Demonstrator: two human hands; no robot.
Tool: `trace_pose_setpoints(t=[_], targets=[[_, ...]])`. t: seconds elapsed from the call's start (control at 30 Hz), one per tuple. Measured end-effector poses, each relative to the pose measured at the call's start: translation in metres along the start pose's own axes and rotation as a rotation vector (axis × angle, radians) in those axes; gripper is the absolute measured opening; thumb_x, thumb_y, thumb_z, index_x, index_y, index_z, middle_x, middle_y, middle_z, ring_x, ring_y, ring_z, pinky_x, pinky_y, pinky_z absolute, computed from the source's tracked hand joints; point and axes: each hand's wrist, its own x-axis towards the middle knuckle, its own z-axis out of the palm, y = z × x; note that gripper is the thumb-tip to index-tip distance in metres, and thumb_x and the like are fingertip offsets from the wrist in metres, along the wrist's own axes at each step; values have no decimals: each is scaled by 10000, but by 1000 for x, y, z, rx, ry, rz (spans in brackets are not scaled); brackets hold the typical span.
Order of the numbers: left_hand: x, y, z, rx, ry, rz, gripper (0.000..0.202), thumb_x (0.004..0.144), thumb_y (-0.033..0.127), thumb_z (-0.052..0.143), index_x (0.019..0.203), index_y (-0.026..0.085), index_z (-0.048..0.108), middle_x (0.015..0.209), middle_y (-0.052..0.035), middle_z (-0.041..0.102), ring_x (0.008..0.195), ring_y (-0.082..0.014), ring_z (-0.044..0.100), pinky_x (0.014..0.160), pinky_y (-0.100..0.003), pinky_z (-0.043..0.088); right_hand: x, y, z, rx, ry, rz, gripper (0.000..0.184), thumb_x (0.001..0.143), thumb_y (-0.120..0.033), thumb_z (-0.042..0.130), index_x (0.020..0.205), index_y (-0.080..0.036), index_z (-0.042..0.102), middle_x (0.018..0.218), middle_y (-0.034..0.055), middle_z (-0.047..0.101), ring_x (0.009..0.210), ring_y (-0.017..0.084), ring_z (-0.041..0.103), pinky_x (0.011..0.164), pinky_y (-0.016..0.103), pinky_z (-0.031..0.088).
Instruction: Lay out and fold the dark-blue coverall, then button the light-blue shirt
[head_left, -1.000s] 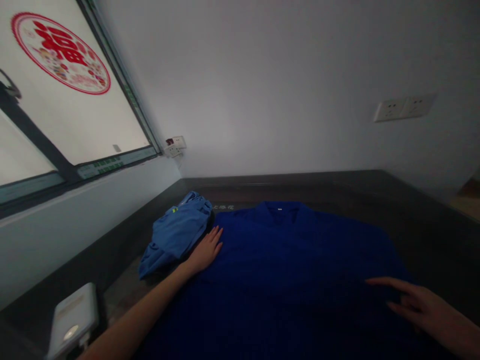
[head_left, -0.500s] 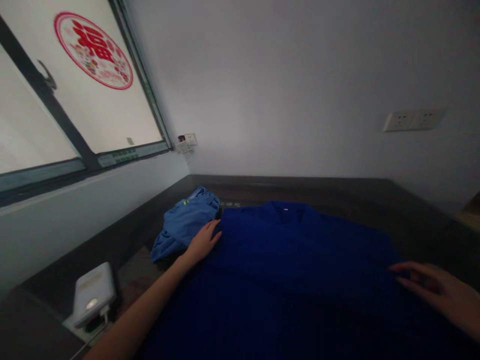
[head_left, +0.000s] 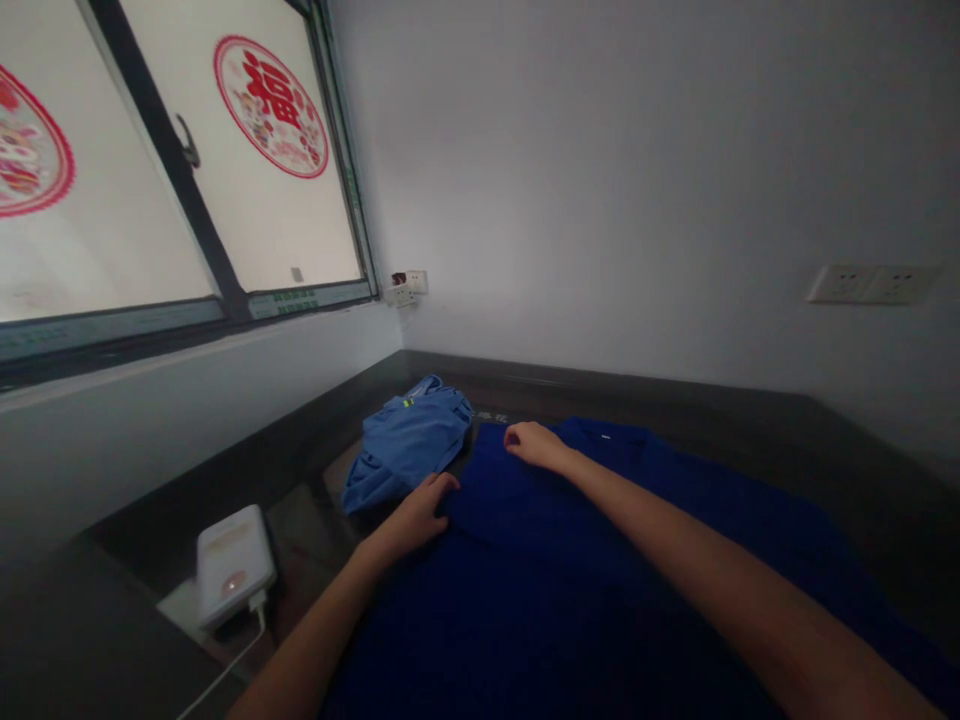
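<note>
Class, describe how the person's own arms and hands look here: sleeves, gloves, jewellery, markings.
The left hand and right hand are bare: no gloves, no rings visible. The left forearm and right forearm are uncovered to the picture's edge: no sleeve, watch or bracelet shows. In this dim light, fine marks cannot be judged.

Shirt (head_left: 525, 600) lies on the counter (head_left: 750, 430); crumpled garment (head_left: 409, 440) left of it, charger (head_left: 232, 565) nearer left

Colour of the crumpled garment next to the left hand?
Light blue: the crumpled garment is paler than the dark blue shirt. Head view.
</note>
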Motion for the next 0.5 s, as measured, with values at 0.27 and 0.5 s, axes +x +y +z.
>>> trace_pose_setpoints(t=[0.27, 0.5], targets=[[1, -1, 8, 59, 96, -98, 333, 685, 59, 454, 968, 234, 442, 1043, -82, 601, 974, -221, 598, 831, -317, 441, 100, -27, 41, -41, 53, 198, 296, 909, -196, 476, 1173, -69, 516, 1215, 210, 564, 1109, 253, 537, 879, 336, 424], [-4, 9, -8, 182, 23, -127, 393, 710, 22, 437, 1045, 229, 436, 1094, -69, 593, 1016, -208, 593, 813, -287, 442, 146, -18, 57, -67, -75, 233, 325, 896, -348, 553, 1168, -170, 550, 1169, 76, 576, 990, 201, 590, 830, 412, 508]])
